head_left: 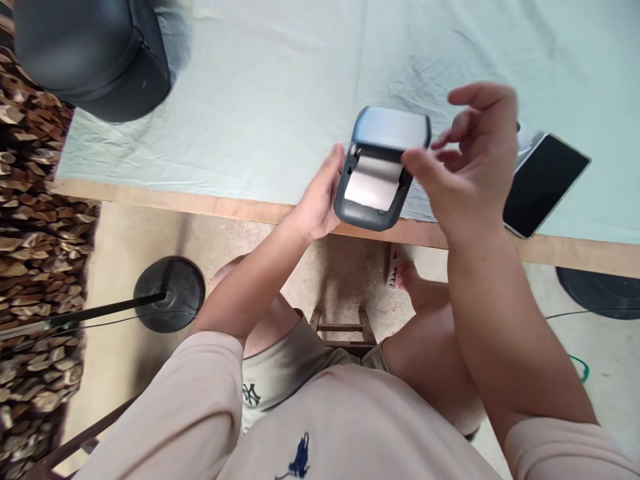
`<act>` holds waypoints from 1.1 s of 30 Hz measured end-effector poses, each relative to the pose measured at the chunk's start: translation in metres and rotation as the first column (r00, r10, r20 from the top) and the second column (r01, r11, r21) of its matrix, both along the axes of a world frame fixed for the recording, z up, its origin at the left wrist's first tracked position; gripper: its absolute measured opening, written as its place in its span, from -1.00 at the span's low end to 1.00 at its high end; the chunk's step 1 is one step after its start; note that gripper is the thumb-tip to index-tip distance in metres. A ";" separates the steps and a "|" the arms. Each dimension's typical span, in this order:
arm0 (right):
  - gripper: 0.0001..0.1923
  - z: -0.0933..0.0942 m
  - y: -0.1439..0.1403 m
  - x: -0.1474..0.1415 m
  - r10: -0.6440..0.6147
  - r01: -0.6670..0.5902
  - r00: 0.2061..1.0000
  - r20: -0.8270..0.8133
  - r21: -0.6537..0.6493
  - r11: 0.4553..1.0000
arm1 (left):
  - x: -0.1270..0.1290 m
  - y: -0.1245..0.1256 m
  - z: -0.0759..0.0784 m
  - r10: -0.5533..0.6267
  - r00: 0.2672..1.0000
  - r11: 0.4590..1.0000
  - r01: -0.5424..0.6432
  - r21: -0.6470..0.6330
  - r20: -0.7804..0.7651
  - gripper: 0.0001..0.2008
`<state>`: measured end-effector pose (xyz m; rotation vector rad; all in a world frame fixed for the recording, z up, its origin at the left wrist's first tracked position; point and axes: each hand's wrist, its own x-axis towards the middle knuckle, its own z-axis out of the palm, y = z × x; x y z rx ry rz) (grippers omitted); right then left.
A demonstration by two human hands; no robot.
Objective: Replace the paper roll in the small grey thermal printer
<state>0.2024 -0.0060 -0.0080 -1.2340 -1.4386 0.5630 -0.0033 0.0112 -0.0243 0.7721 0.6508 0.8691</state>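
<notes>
A small grey label printer [381,167] is held over the table's front edge, its lid raised and a white paper roll showing inside. My left hand [320,197] grips the printer's left side. My right hand [467,163] hovers at the printer's right side, thumb touching near the open lid, fingers spread and loosely curled, holding nothing that I can see.
A black smartphone [543,183] lies on the pale green tablecloth [260,93] right of my right hand. A dark round object [95,57] sits at the table's far left. Stacked firewood [30,220] lines the left. Black stand bases [170,293] rest on the floor.
</notes>
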 end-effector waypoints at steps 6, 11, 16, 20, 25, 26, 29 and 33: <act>-0.59 0.022 0.003 -0.009 -0.079 0.121 0.979 -0.189 0.219 0.968 | -0.007 -0.002 -0.006 0.037 0.998 0.997 -0.033 0.066 -0.060 -0.42; -0.87 0.028 -0.006 0.005 0.006 0.022 0.933 0.360 -0.072 0.997 | -0.005 -0.006 -0.004 0.034 0.996 0.997 -0.028 0.071 -0.080 -0.39; -0.57 0.012 0.001 0.015 0.128 -0.011 0.794 0.595 -0.196 0.981 | -0.006 -0.010 -0.002 0.021 0.995 0.997 -0.013 0.079 -0.102 -0.32; -0.50 0.017 0.000 0.010 0.115 -0.025 0.838 0.534 -0.173 0.985 | -0.007 -0.010 0.001 0.037 0.995 0.997 -0.030 0.073 -0.097 -0.31; -0.42 0.031 -0.013 0.007 0.132 -0.087 0.964 0.232 -0.198 0.976 | -0.005 -0.010 0.001 0.086 0.993 0.995 -0.082 0.055 -0.080 -0.31; -0.43 0.028 -0.013 0.008 0.100 -0.079 0.990 0.102 -0.190 0.979 | -0.004 -0.009 0.001 0.101 0.992 0.994 -0.097 0.051 -0.073 -0.35; -0.37 0.006 -0.008 0.018 -0.062 0.001 0.950 -0.307 -0.194 0.981 | -0.004 -0.006 0.002 0.122 0.991 0.992 -0.121 0.022 -0.055 -0.51; -0.38 -0.033 0.007 0.032 -0.133 -0.004 0.901 -0.414 -0.314 0.949 | -0.005 -0.003 0.005 0.117 0.992 0.993 -0.118 -0.010 -0.051 -0.61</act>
